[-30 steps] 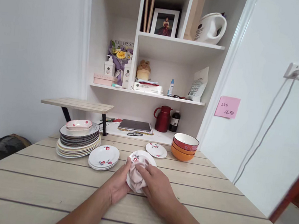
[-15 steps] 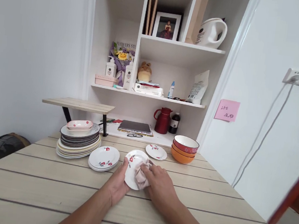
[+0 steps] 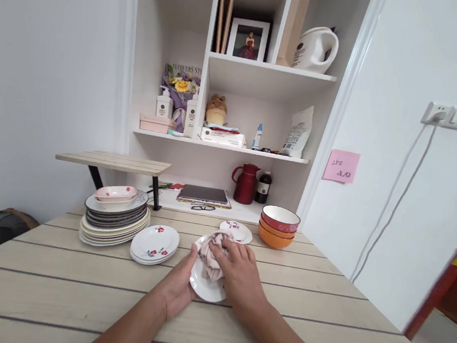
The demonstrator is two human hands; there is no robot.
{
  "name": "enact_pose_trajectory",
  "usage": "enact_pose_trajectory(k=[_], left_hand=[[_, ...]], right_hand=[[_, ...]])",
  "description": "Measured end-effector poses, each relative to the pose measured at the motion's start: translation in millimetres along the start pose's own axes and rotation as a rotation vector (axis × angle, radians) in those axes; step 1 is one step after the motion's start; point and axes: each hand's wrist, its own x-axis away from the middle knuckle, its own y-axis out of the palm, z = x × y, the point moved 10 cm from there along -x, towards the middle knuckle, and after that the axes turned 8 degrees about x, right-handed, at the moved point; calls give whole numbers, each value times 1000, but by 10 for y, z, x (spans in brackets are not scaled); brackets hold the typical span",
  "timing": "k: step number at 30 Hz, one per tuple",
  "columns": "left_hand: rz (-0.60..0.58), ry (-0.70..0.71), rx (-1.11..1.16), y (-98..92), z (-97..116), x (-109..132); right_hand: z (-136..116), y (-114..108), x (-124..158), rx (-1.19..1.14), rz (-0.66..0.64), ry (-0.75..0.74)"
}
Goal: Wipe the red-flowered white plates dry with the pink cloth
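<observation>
My left hand (image 3: 180,287) grips the left edge of a small white plate (image 3: 202,287) with a red flower pattern, thumb on the rim, fingers underneath. On the plate's face my right hand (image 3: 243,275) presses a crumpled pale pink cloth (image 3: 214,255), which covers much of the upper part. Just beyond lies another small flowered plate (image 3: 242,233) on the table. To the left sits a short stack of matching white plates (image 3: 154,243).
A tall stack of plates (image 3: 113,219) topped by a pink-dotted dish (image 3: 115,194) stands at the left, near a small raised shelf (image 3: 114,162). Stacked bowls (image 3: 277,233) are at the right. Behind are a red jug (image 3: 245,184), a dark bottle (image 3: 263,187) and a laptop (image 3: 203,193).
My right hand has moved the cloth from the plate's lower right to its upper part. The camera view has shifted slightly to the right.
</observation>
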Motion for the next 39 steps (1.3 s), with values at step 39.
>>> enact_pose_trajectory(k=[39], left_hand=[[141,-53,-109,-100,-10,46]], right_hand=[[451,23,83,-1047,-18,425]])
